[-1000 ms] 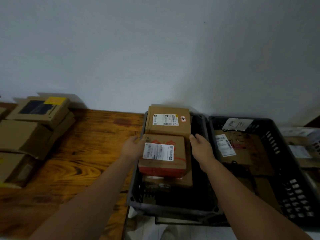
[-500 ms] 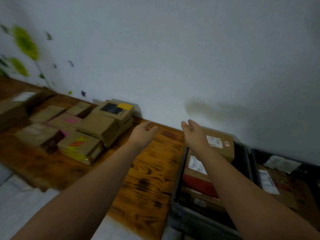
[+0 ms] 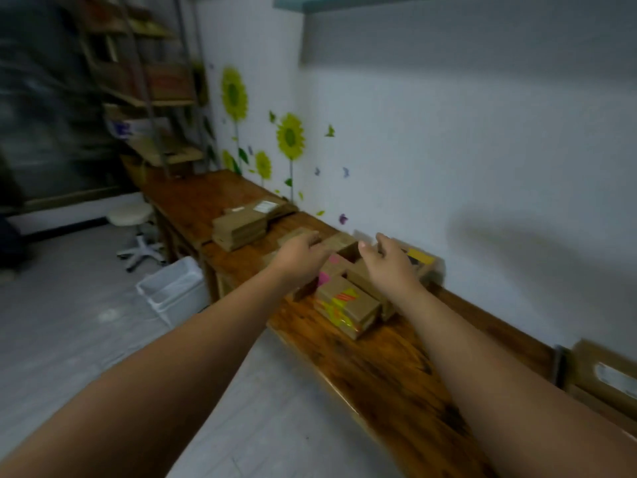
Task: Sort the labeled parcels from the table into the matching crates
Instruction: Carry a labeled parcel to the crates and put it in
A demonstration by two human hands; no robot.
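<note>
Several brown cardboard parcels lie grouped on the wooden table (image 3: 389, 374) by the wall. The nearest parcel (image 3: 348, 305) carries yellow and red tape. Behind it sits a parcel with a pink mark (image 3: 332, 265) and a parcel with a yellow label (image 3: 422, 260). My left hand (image 3: 300, 255) and my right hand (image 3: 387, 262) both reach out over this group with loose fingers, holding nothing. A small brown parcel (image 3: 339, 241) shows between the two hands. The dark crate (image 3: 560, 369) is cut off at the right edge, with a labeled parcel (image 3: 606, 374) in it.
More flat parcels (image 3: 241, 225) are stacked farther along the table. A white bin (image 3: 172, 288) stands on the floor beside the table, and a white stool (image 3: 132, 229) behind it. Shelving (image 3: 144, 81) fills the far left corner.
Both hands let go of the red-banded parcel in the crate and swung left. The view turned left with them; the hands now hover over the parcel group on the table.
</note>
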